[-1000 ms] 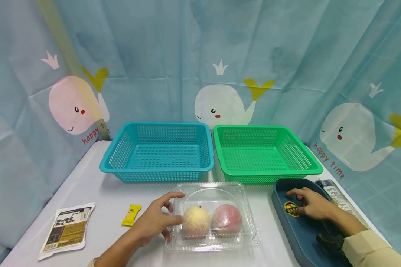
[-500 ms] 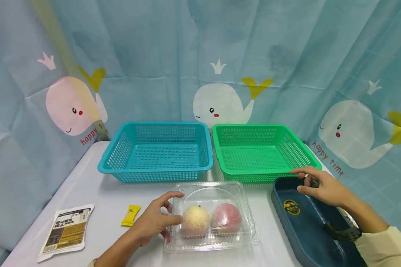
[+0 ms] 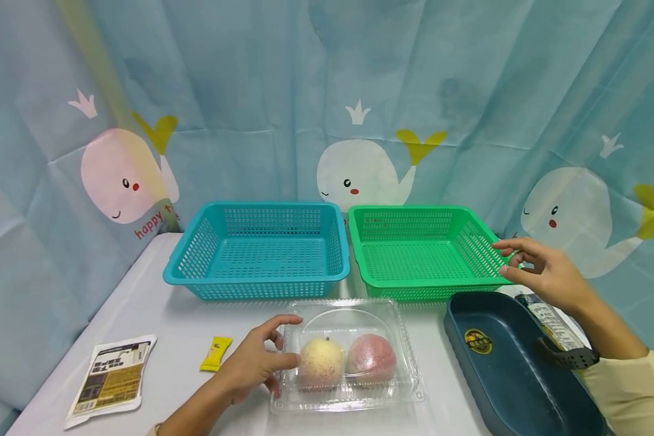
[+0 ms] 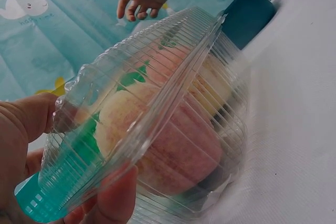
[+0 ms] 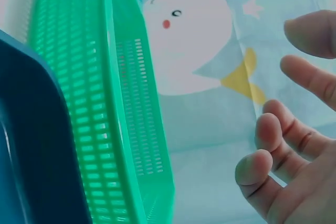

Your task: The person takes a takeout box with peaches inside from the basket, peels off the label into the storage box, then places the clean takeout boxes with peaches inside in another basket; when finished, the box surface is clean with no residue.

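A clear plastic clamshell box (image 3: 354, 398) lies on the table in the head view. Inside it sit two peaches, one pale yellow (image 3: 321, 361) and one pinkish red (image 3: 372, 358). My left hand (image 3: 258, 360) grips the box's left side, thumb and fingers spread around its edge; the left wrist view shows a fingertip (image 4: 118, 192) against the ribbed plastic. Raised beside the right end of the green basket (image 3: 430, 283), my right hand (image 3: 550, 272) has loosely bent fingers and holds nothing. Below it stands a dark blue tray (image 3: 523, 363) with a round sticker.
A blue basket (image 3: 256, 281) stands at the back left beside the green one. On the left lie a white and brown packet (image 3: 111, 378) and a small yellow wrapper (image 3: 215, 353). Another packet (image 3: 547, 318) lies behind the tray. A whale-print curtain (image 3: 261, 91) closes off the back.
My right hand has lifted out of the dark blue tray, moving up and to the right. The tray has shifted little, and my left hand has stayed at the box.
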`<state>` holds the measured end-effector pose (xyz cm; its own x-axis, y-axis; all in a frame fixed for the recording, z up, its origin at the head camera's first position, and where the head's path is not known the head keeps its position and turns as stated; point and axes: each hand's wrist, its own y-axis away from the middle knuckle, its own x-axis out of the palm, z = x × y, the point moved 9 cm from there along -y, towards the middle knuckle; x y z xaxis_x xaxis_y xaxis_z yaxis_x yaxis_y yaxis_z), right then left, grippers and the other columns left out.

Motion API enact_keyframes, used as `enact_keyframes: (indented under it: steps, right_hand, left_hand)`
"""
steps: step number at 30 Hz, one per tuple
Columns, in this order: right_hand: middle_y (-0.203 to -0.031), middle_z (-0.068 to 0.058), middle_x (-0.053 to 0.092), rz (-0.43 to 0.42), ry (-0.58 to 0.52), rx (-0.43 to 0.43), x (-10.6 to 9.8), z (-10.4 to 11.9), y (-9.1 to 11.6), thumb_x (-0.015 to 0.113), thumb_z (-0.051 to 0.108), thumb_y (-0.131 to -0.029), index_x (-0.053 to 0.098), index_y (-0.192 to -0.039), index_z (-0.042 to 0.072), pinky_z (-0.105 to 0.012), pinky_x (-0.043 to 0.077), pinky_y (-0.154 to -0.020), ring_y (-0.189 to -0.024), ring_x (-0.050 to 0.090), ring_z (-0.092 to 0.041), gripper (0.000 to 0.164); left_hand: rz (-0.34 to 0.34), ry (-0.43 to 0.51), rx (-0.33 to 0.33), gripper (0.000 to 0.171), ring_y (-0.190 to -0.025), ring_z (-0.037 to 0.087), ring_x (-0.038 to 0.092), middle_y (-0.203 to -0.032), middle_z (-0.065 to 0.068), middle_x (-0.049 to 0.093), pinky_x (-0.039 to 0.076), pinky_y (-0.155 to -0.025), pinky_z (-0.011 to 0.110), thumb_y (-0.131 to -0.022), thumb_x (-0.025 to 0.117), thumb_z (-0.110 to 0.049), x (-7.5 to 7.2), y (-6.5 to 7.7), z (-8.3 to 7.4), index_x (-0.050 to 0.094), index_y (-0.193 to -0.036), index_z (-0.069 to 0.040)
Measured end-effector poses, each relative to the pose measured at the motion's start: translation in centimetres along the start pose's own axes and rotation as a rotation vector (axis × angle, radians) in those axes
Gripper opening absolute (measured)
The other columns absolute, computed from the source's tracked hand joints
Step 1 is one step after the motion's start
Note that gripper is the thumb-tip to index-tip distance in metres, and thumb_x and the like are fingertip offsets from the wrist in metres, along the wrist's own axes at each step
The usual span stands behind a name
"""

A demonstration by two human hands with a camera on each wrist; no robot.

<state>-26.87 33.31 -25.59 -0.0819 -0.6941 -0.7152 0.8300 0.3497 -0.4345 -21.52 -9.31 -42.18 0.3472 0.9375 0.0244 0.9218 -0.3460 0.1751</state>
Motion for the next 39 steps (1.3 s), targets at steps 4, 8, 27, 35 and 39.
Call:
enact_keyframes:
  steps: [4, 8, 27, 35, 39]
  right_hand:
    - [-0.104, 0.004, 0.054, -0.048, 0.031, 0.039, -0.7, -0.9, -0.3, 0.066, -0.003, -0.087, 0.06, -0.127, 0.006, -0.016, 0.042, -0.064, -0.083, 0.052, -0.009, 0.041]
    - [-0.111, 0.01, 0.053, -0.094, 0.08, 0.101, -1.2, -2.5, -0.5, 0.067, 0.004, -0.089, 0.06, -0.126, 0.005, -0.016, 0.04, -0.069, -0.091, 0.049, -0.006, 0.037]
    - [-0.14, -0.022, 0.035, -0.031, 0.144, 0.297, -1.0, -9.4, 0.9, 0.062, 0.023, -0.096, 0.054, -0.128, -0.009, -0.058, 0.037, -0.074, -0.11, 0.038, -0.035, 0.046]
    - [-0.152, -0.03, 0.017, 0.102, 0.173, 0.388, 0.7, -11.6, 1.4, 0.062, 0.032, -0.094, 0.051, -0.131, -0.012, -0.078, 0.025, -0.084, -0.132, 0.01, -0.06, 0.058]
    - [-0.152, -0.032, 0.013, 0.197, 0.215, 0.424, 1.9, -12.5, 1.4, 0.059, 0.038, -0.095, 0.047, -0.132, -0.015, -0.077, 0.027, -0.086, -0.129, 0.014, -0.063, 0.065]
  left_hand:
    - [-0.001, 0.0, -0.003, 0.068, -0.042, 0.016, 0.04, -0.098, 0.016, 0.033, 0.048, -0.036, 0.031, -0.077, 0.077, -0.002, 0.0, 0.0, 0.1, 0.049, -0.138, -0.012]
    - [-0.002, 0.0, -0.005, 0.067, -0.043, 0.016, 0.041, -0.098, 0.016, 0.033, 0.048, -0.036, 0.031, -0.077, 0.077, -0.003, 0.1, 0.1, 0.2, 0.05, -0.138, -0.013]
    - [-0.002, -0.002, -0.005, 0.067, -0.042, 0.016, 0.04, -0.098, 0.016, 0.033, 0.048, -0.036, 0.032, -0.077, 0.078, -0.004, 0.1, -0.1, 0.0, 0.05, -0.137, -0.013]
    - [0.016, 0.006, 0.009, 0.063, -0.048, 0.016, 0.041, -0.098, 0.016, 0.031, 0.048, -0.035, 0.033, -0.076, 0.074, 0.001, 0.3, -0.2, 0.0, 0.05, -0.133, -0.011]
    - [0.043, 0.023, 0.02, 0.06, -0.05, 0.018, 0.043, -0.096, 0.015, 0.031, 0.048, -0.035, 0.034, -0.074, 0.071, 0.005, 0.2, -0.3, 0.1, 0.048, -0.128, -0.01]
